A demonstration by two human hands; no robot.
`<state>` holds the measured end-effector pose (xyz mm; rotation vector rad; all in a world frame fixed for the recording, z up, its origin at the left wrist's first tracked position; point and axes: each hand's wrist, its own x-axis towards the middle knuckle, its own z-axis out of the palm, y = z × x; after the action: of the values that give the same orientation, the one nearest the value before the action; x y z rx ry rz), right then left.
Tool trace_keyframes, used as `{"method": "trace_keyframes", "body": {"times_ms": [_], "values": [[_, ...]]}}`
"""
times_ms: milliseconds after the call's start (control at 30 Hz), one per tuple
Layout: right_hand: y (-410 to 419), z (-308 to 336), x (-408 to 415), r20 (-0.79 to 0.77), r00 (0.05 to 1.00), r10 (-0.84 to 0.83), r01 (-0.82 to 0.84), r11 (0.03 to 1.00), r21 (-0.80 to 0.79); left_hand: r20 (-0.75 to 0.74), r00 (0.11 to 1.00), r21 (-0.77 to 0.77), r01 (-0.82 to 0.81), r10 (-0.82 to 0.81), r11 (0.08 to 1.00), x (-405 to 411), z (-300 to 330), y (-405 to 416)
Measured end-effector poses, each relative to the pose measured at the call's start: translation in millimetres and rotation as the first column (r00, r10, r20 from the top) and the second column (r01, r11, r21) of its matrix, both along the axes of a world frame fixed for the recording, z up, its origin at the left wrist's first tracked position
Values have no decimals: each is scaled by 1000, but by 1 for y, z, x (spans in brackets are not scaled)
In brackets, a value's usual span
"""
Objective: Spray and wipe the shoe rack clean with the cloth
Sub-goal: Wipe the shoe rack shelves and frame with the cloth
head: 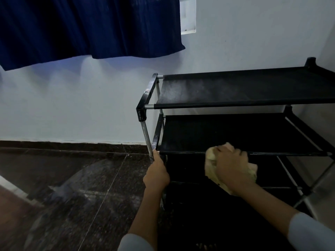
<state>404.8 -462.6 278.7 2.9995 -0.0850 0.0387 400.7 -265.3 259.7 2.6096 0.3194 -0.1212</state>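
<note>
Clearly the two hands share the work: one steadies, the other cleans. The left hand (pixel 157 173) has its grip clamped on the metal post (pixel 147 140) at the front left corner of the shoe rack (pixel 244 87), just below the black corner joint (pixel 142 113). Judging by how light and spindly the frame looks, this hold is there to keep it from sliding or rocking on the floor (pixel 72 187) while the other hand pushes against it.

The right hand (pixel 233 164) has its grip closed round a bunched yellowish cloth (pixel 211 164), fingers curled over the top of the wad, and presses it against the front edge of the middle shelf (pixel 226 134), somewhat left of that edge's middle. Balling the cloth up gives a firm pad for rubbing along the thin rail and fabric lip.

The top shelf shows a pale, dusty or damp haze across its left half; whether that is spray or dust I cannot tell. No spray bottle is in view. The rack stands close to the white wall (pixel 72 105), with a blue curtain (pixel 81 28) hanging above and to the left. The lower shelves lie in deep shadow, so their condition is unclear. My guess is that the wiping is partway along, with the lower levels probably yet to come.
</note>
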Motion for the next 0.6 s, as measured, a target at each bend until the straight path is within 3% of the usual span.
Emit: {"method": "trace_keyframes", "body": {"times_ms": [100,200,300,367,500,600], "values": [[6,-1,-6,68,996,-62,61,998,17,-2,1000,20,-9,9,1000,2,4,-5],[43,-12,1,318,944,84,-150,971,187,-12,1000,18,-2,2,1000,6,1,-11],[92,-24,12,257,887,383,-429,890,155,-1,1000,-35,4,-4,999,7,-4,-9],[111,-36,17,217,864,455,-481,873,83,-13,1000,-52,5,-5,999,7,-6,-4],[108,-38,16,195,888,416,-440,893,98,-47,996,-65,68,-71,996,5,-11,5],[80,-23,17,235,941,242,-305,908,287,-65,994,-7,88,-88,996,2,-11,9]]}}
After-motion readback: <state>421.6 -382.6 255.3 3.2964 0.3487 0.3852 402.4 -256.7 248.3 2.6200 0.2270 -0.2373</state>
